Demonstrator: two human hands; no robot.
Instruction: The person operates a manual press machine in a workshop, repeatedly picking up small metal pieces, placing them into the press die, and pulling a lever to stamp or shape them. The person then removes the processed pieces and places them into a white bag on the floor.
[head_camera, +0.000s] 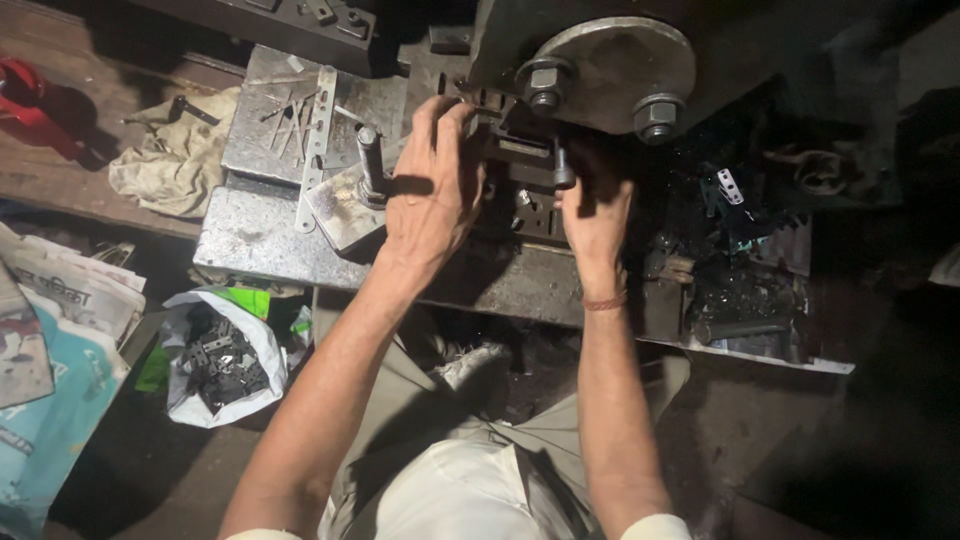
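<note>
Sitting at the centre of the bench, right beneath the machine's heavy head: the dark die block (522, 168), a stepped, oily lump of steel with slots and small bolts across its face (much of it lost in shadow). Being worked on from both sides at once.

Pressing onto its upper left corner: the left hand (430, 190), fingers bent and close together over the edge, touching the metal. Not showing whether anything is pinched beneath them. Reaching in at the block's right side: the right hand (596, 208), fingers curled up beside a short dark pin, with a thread band (605, 300) on the wrist. Too shaded to tell whether closed on anything.

Looking, as a judgement, like fingertip fiddling at the tooling itself, setting or seating something in the block. Calling next for small, careful movement and for keeping fingers out of the gap under the head.

Hanging just above: a round steel disc (615, 55) with two big hex nuts (545, 80). Standing just left of the left hand: an upright steel post (370, 165) on the grey steel plate (250, 240), with a pale punched strip (318, 140) lying near it. Lying farther left: a crumpled rag (175, 160). Resting below the plate: a white bag (225, 400) of small dark parts.
</note>
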